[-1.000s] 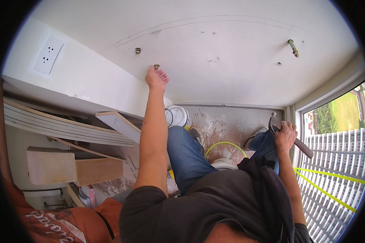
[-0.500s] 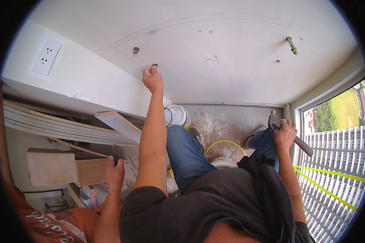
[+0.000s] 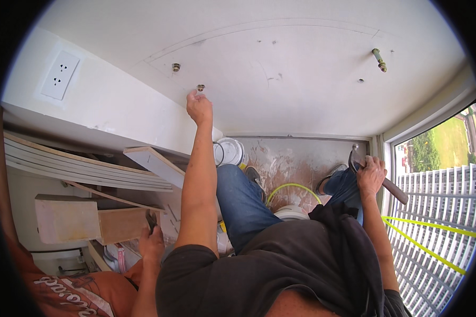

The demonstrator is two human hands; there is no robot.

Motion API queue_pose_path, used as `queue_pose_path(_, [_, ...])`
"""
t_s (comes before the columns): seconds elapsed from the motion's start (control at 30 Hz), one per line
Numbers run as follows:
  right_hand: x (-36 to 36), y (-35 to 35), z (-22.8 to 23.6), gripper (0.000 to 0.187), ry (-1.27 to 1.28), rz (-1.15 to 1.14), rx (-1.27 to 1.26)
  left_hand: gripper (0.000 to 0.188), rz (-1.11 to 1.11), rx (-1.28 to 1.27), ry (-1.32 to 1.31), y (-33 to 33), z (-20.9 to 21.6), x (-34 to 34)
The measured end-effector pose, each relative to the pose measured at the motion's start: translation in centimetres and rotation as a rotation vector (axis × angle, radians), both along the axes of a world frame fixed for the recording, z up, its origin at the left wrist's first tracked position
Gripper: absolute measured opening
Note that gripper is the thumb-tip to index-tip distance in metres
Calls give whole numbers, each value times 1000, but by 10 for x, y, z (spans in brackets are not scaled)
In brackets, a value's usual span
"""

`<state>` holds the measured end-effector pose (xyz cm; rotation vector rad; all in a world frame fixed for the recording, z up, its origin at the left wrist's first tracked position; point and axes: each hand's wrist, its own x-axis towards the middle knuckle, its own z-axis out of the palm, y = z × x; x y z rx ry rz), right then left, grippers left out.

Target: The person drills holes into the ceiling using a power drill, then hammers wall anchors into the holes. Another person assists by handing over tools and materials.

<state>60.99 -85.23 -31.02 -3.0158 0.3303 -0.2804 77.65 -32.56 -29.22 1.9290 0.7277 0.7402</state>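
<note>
My left hand [image 3: 199, 109] is raised to the white wall, its fingertips just below a brass-coloured bolt with a nut [image 3: 201, 87] sticking out of the wall. Thumb and fingers look slightly apart, and the bolt's end shows above them. A second short bolt [image 3: 176, 67] juts out up and to the left. Far to the right, a longer anchor bolt [image 3: 379, 60] stands out above a small drilled hole [image 3: 360, 81]. My right hand [image 3: 372, 174] rests by my right knee, closed around a hammer [image 3: 394, 191] with its metal head pointing away from me.
A co-worker's hand [image 3: 152, 245] at lower left holds a dark tool [image 3: 152, 221]. Curved boards [image 3: 90, 164] and a wooden box [image 3: 67, 217] lie on the left. A white bucket [image 3: 229, 151] stands by my left leg. A yellow hose [image 3: 293, 185] curves between my feet; a window is at right.
My left fingers have come down off the bolt, leaving its nut in view. The co-worker's hand has moved slightly down, showing its dark tool. My right hand and hammer stay put.
</note>
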Motion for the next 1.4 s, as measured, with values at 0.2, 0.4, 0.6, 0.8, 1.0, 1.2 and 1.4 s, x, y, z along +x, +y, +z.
queue_pose_path(0.2, [-1, 0, 1, 20, -3, -7, -5, 43, -110, -88, 83, -5, 13, -5])
queue_pose_path(0.4, [-2, 0, 3, 20, 2, 0, -6, 46, -194, -70, 54, -2, 14, -6])
queue_pose_path(0.6, [-1, -1, -1, 19, -5, -4, -16, 52, -72, -35, 115, 2, 4, -4])
queue_pose_path(0.8, [-1, 0, 2, 18, -19, 7, -6, 53, -28, 201, -40, 2, 3, -6])
queue_pose_path(1.0, [-3, 3, 7, 16, -8, 16, -1, 48, -23, 2, 28, -3, 7, -6])
queue_pose_path(1.2, [-2, -6, -2, 22, 23, -6, -3, 42, 64, 453, -73, -24, 38, -11])
queue_pose_path(1.4, [-2, -4, -2, 28, 1, 11, 15, 31, -33, -484, -260, -8, 117, 1])
